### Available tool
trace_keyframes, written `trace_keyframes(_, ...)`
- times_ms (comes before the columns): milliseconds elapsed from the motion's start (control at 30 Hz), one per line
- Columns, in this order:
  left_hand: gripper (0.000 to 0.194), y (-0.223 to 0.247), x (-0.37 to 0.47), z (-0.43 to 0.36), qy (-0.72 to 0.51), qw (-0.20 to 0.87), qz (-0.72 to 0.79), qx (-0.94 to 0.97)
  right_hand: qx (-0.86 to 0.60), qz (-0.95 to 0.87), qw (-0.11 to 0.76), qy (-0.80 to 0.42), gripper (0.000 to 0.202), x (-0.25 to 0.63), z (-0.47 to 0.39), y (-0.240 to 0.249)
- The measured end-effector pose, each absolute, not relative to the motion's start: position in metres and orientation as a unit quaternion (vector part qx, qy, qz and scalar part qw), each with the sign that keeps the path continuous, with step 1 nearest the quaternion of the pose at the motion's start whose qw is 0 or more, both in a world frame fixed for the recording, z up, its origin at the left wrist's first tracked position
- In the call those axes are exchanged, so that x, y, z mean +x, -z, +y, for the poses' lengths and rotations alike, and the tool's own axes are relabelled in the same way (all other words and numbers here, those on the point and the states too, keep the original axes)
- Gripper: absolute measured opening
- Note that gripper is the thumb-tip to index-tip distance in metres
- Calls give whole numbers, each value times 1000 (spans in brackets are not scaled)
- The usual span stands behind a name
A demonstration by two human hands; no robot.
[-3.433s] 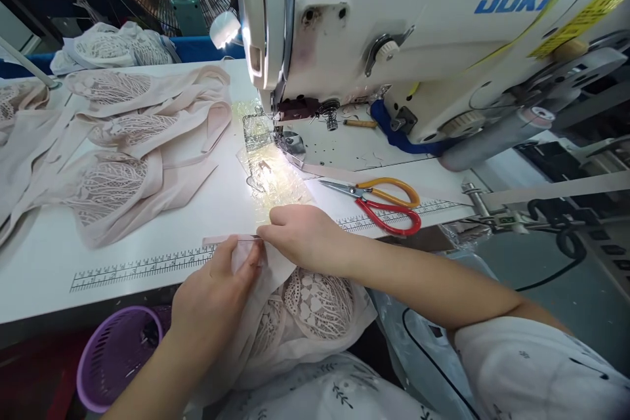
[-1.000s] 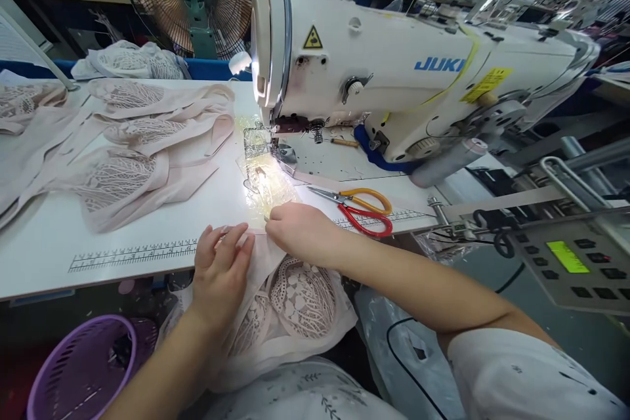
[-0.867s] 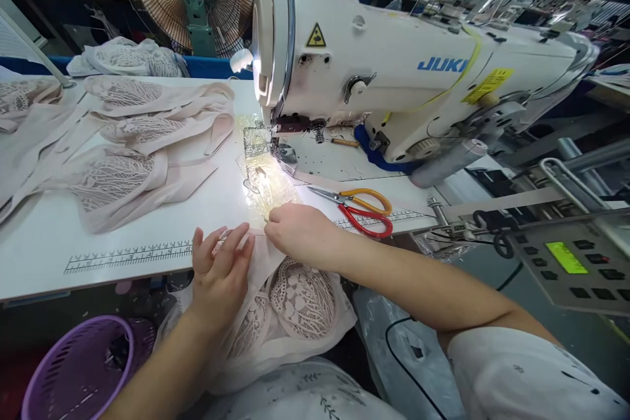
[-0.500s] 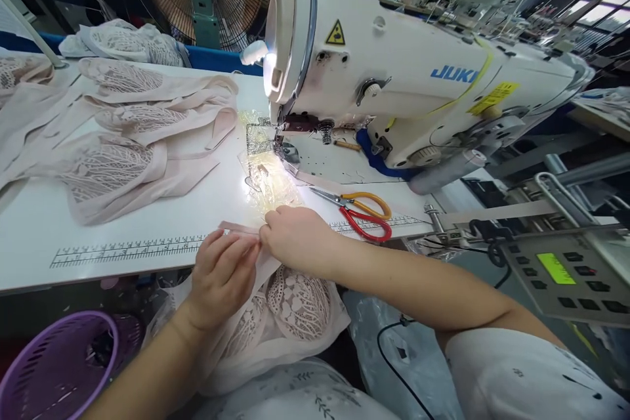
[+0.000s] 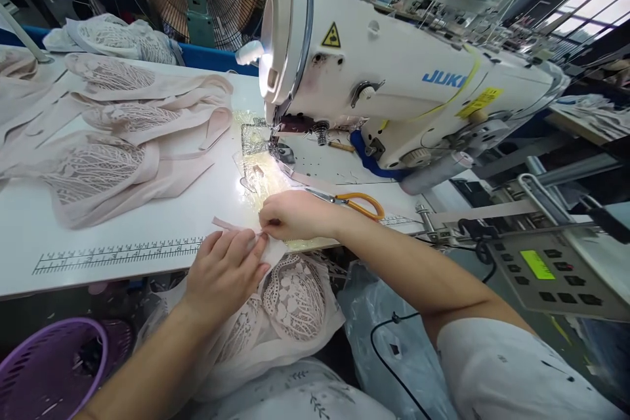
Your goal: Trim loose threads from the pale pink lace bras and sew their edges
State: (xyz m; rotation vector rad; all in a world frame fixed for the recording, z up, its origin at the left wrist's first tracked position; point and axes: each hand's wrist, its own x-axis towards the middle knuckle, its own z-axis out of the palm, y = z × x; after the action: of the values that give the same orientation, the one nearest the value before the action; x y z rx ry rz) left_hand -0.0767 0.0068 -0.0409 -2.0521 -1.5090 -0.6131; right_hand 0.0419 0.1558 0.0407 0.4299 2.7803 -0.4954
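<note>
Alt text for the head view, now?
A person's right hand pinches the edge of a pale lace garment, the left hand touching it too, at the front of a white table with a JUKI sewing machine. More garments lie to the left; scissors lie partly behind the right forearm.

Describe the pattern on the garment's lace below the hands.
The lace has pale flower-like and branching motifs, clearest in the head view.

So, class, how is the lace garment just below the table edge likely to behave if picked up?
The lace garment would probably flop and fold, since its fabric drapes in soft creases. It looks light for its size, appearing thin and partly see-through. One lace cup might hold some shape, as it looks rounded.
</note>
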Motion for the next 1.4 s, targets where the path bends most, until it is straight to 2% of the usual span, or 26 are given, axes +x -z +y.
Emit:
trace_keyframes(167, 29, 39, -77, 9, 225, 252, -553, -761, 161, 964, 124, 174, 12, 41, 160, -40)
trace_keyframes(433, 29, 38, -77, 8, 215, 251, -558, -761, 155, 967, 144, 141, 16, 39, 163, -44)
trace_keyframes(600, 29, 39, -78, 9, 216, 255, -557, -761, 131, 970, 120, 168, 13, 43, 162, -41)
trace_keyframes(933, 33, 43, -81, 7, 223, 248, -546, -768, 100, 985, 81, 111, 19, 26, 152, -36)
trace_keyframes(1233, 36, 41, -83, 8, 208, 243, -533, -783, 148, 973, 77, 158, 21, 23, 165, -32)
trace_keyframes(1400, 37, 40, -83, 8, 208, 232, -537, -784, 121, 971, 40, 204, 20, 26, 164, -32)
